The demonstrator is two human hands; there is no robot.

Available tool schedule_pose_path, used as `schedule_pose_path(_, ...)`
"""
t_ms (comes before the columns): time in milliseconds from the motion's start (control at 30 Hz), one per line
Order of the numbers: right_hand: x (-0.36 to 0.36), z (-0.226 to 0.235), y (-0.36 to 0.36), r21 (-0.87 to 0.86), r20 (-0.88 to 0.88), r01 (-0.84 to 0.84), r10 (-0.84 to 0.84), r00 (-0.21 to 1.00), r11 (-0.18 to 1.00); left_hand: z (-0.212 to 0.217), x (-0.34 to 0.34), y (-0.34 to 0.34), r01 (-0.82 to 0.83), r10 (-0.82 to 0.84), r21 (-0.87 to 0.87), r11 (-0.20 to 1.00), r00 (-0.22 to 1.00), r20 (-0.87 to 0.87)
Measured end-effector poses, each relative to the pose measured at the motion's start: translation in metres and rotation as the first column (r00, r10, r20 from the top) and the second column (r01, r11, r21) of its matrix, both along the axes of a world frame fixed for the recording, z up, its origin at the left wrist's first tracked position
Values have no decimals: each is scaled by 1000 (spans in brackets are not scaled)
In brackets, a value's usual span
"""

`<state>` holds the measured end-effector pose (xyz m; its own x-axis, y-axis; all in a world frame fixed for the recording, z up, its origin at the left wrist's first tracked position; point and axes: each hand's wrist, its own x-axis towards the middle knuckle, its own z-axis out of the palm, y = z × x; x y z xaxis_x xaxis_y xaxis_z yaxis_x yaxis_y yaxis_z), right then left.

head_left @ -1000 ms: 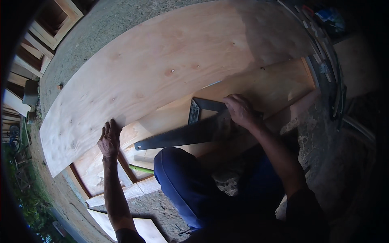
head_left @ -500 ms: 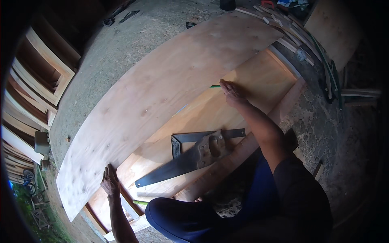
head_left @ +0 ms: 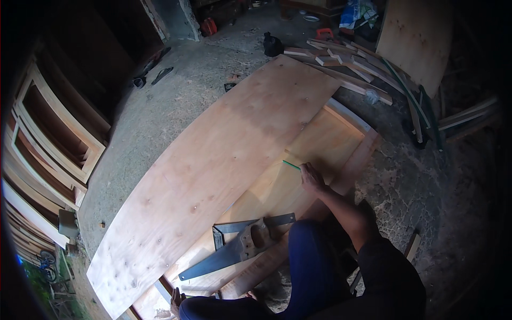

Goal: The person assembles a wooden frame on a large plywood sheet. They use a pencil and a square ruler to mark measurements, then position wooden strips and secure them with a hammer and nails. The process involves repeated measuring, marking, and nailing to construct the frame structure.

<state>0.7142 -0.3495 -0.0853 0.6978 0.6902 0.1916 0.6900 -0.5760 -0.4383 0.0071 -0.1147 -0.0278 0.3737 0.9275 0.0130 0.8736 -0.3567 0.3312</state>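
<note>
My right hand (head_left: 312, 178) is closed around a thin green pencil (head_left: 290, 165), held just over the bare face of a framed wooden panel (head_left: 333, 136). A large plywood sheet (head_left: 213, 176) lies over the panel's far side and reaches past it. My left hand (head_left: 175, 303) is low by the panel's near left end, its fingertips stretched up and apart, while my knee hides part of it. Between the hands, a handsaw (head_left: 221, 258) rests on the panel, lying over a dark metal square (head_left: 218, 237).
Wooden frames (head_left: 58, 122) lean along the left side. Loose wood strips (head_left: 354, 66) lie in a pile at the far right, near another upright plywood board (head_left: 416, 40). A black bag (head_left: 272, 45) and sandals (head_left: 161, 76) are on the rough concrete floor (head_left: 186, 96).
Both hands have left the plywood sheet. The right has drawn back nearer me with the pencil; the left has dropped beside my knee. The view has shifted toward the far floor.
</note>
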Motion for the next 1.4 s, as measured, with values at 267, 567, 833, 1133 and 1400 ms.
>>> schedule_pose_path(267, 1, -30, -41, 179, -57, 100, -92, 994, 979, 112, 33, 12, 36, -33, 14, 999, 987, -157)
schedule_pose_path(567, 16, -57, -38, 91, 53, 114, -119, 992, 989, 145, 184, 65, 169, -169, -20, 985, 969, -180)
schedule_pose_path(833, 39, -86, -45, -91, 32, 45, -42, 999, 995, 86, 185, 40, 73, -105, -192, 979, 982, -158)
schedule_pose_path(1133, 28, -74, -47, -189, 176, 137, -103, 979, 972, 33, 163, 122, 0, -5, -158, 987, 999, -34)
schedule_pose_path(1400, 34, -96, -49, -132, 113, 245, -231, 966, 960, -4, 161, 252, -71, 75, -42, 997, 994, 76)
